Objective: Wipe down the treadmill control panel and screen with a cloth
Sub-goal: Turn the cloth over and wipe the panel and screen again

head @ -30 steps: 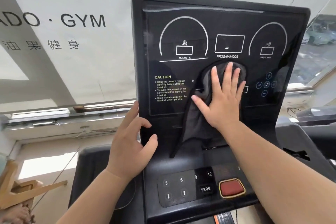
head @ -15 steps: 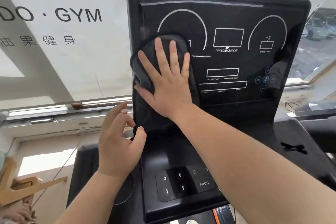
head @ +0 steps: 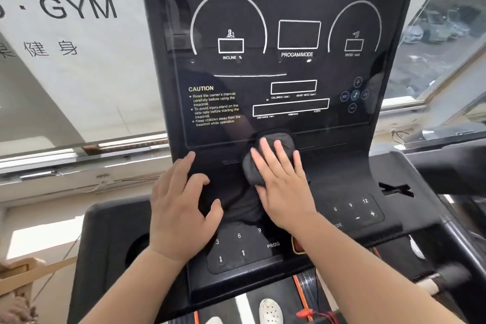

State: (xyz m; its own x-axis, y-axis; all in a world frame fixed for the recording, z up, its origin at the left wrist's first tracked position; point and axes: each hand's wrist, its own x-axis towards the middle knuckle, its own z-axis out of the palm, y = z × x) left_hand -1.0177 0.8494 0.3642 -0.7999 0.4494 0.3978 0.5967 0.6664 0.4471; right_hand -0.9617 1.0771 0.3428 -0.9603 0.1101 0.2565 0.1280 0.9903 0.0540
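Cloth (head: pixel 251 172), dark grey and bunched, lies just under the lower edge of the screen (head: pixel 289 66), at the top of the control panel (head: pixel 342 173). The right hand (head: pixel 282 189) presses it flat with straight fingers. No finger is curled around it, so only pressure keeps the cloth in place. The left hand (head: pixel 181 208) rests on the panel just beside it, with the fingers spread and a little bent, and it holds nothing.

I see three risks from here. First, because the cloth is not gripped, a fast stroke can let it slip out from under the palm. Its loose end seems to hang down toward the left keypad (head: pixel 236 244) and could drag over the keys. Second, the right wrist is over the red button (head: pixel 297 246) and close to PROG (head: pixel 273 244), so a downward wipe with much pressure may push a key. The screen is dark, so the machine is probably off. However, a white shoe (head: pixel 271 310) shows below the panel, so an accidental start would be dangerous. Third, the bare left hand may leave new marks on the glossy surface where it touches.
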